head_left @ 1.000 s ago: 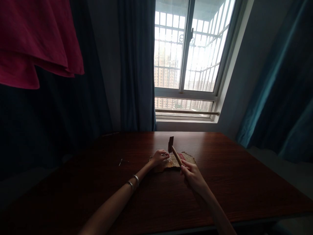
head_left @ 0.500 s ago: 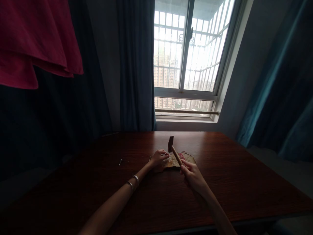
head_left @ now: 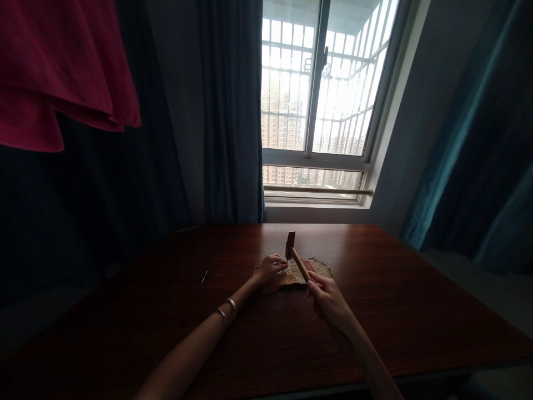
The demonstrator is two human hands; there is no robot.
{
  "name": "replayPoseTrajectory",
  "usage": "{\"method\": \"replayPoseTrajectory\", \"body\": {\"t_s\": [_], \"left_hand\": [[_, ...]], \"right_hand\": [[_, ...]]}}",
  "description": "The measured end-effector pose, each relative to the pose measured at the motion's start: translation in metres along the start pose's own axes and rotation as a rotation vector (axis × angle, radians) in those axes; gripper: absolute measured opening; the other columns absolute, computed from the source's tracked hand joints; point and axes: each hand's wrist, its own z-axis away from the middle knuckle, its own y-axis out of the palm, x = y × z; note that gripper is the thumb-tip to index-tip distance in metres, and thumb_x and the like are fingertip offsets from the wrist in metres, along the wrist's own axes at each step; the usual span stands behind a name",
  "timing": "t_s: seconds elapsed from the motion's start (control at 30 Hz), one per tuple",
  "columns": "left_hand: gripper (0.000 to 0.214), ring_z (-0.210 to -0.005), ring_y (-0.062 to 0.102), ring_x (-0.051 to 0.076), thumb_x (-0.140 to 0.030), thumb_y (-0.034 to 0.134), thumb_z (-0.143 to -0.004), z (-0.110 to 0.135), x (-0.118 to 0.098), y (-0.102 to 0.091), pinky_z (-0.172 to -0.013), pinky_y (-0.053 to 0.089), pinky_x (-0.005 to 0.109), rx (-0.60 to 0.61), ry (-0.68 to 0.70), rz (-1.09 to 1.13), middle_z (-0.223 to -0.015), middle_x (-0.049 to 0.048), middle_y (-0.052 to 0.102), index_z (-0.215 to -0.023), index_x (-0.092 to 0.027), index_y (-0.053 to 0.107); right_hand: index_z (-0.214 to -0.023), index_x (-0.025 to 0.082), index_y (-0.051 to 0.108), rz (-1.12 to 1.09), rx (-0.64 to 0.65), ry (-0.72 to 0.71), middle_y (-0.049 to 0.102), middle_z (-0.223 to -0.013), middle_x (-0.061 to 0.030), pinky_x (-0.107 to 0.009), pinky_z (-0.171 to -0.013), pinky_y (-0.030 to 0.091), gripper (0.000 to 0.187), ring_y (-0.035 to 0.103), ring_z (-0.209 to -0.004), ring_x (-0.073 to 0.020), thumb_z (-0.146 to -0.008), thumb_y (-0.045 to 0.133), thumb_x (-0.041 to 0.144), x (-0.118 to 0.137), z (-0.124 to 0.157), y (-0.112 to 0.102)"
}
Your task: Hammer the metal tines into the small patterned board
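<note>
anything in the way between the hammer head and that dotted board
Yes, the left hand: its fingertips are beside the hammer head, over the left part of the dotted board. Anything they pinch is too small to identify; nothing else shows.

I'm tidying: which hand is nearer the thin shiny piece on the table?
Left. The left hand is right of the shiny piece; the right hand, on the hammer, is farther right.

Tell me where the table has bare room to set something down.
Bare table shows between the right hand and the table's right edge, and behind the hammer toward the window. It is crowded mid-table, where the left hand, hammer and board bunch up. Farther left lies a thin metal piece; beyond it is too dark to judge.
</note>
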Motion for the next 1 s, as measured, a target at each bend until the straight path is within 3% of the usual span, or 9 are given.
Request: {"method": "replayPoseTrajectory", "body": {"t_s": [1.0], "left_hand": [[0.032, -0.072, 0.061, 0.017, -0.046, 0.064, -0.074, -0.0003, 0.0038, -0.0007, -0.067, 0.047, 0.027, 0.007, 0.02, 0.012, -0.081, 0.006, 0.066, -0.082, -0.016, 0.074]], "right_hand": [[-0.119, 0.013, 0.052, -0.104, 0.022, -0.016, 0.051, -0.063, 0.0052, -0.016, -0.029, 0.03, 0.047, 0.04, -0.032, -0.0037, -0.081, 0.05, 0.041, 0.0022, 0.0047, -0.0004]]}}
